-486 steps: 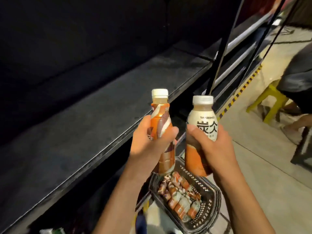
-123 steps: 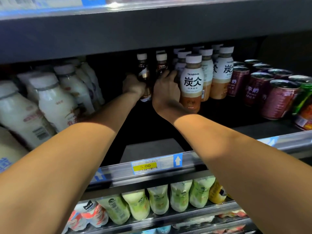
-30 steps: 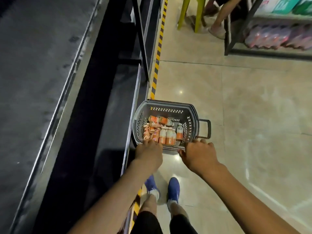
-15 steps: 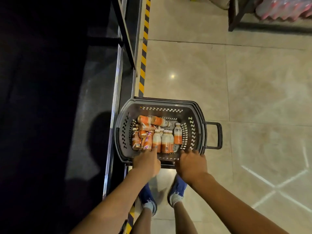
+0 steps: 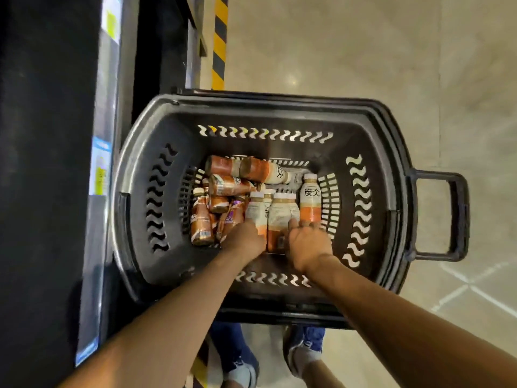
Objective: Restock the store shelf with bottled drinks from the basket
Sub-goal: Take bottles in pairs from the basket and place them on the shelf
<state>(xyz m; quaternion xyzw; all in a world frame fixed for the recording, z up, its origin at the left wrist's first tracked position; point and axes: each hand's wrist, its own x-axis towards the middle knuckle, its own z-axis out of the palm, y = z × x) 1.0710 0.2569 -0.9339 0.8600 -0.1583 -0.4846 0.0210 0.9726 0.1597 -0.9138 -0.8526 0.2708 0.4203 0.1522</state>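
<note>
Beside the dark shelf (image 5: 42, 191), a black basket (image 5: 279, 106) is sitting on the floor (image 5: 335, 51), holding jumbled orange-and-cream, white-capped bottles (image 5: 310, 201). The left hand (image 5: 246, 240) and right hand (image 5: 307, 243) are resting on them; whether they are gripping is unclear.

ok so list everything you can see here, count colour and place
basket: one, black, on the floor beside the shelf
cream-and-orange bottles: about six, white caps, right half of the basket
brown bottles: several, count unclear, piled in the left half
shelf: one, black, left, blue and yellow tags on its edge
hazard stripe: one, yellow and black, on the floor
floor: beige tiles
shoes: two, blue, below the basket
left hand: one, among the bottles, grip hidden
right hand: one, on the cream-and-orange bottles, grip hidden
</note>
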